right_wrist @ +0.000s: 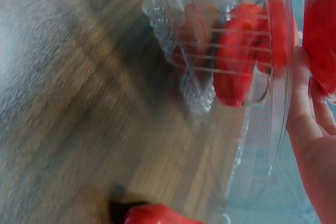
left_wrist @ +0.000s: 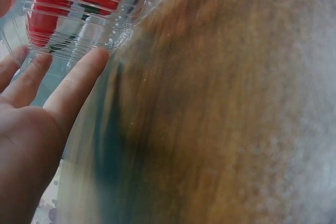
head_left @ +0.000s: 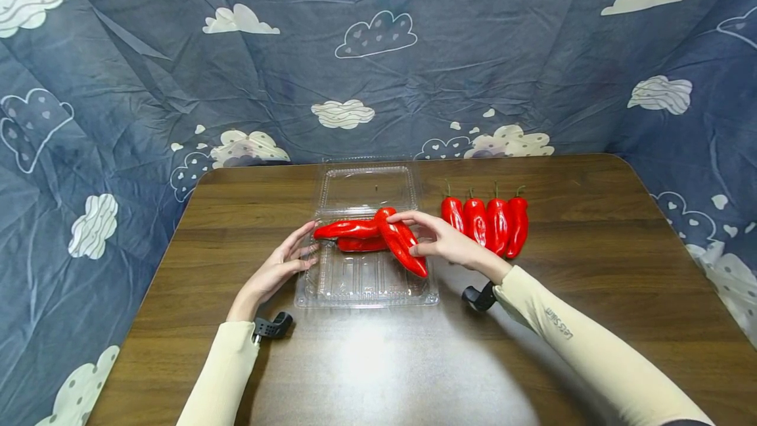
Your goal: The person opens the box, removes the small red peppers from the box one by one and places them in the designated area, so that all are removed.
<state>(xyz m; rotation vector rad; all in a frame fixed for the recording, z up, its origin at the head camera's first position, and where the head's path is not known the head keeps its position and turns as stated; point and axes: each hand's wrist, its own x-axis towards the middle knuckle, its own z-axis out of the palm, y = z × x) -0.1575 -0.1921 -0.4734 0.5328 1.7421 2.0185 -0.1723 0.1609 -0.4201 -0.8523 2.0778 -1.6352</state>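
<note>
A clear plastic clamshell box (head_left: 367, 300) lies on the table, its lid (head_left: 367, 188) folded back toward the far side. My right hand (head_left: 443, 240) pinches a red pepper (head_left: 403, 245) between thumb and fingers, slanted over the box's right part. Inside lie two other red peppers: one (head_left: 343, 229) across the back, and another (head_left: 358, 244) just nearer, partly covered. My left hand (head_left: 276, 275) is at the box's left side, fingers extended. In the left wrist view, its fingertips (left_wrist: 97, 56) are right at the ribbed clear wall.
Several red peppers (head_left: 499, 225) stand in a row to the right of the box, stems pointing away. The brown wooden table (head_left: 236, 215) ends at a blue cloud-patterned cloth (head_left: 378, 84) behind it. Black straps with small devices (head_left: 273, 325) sit on both wrists.
</note>
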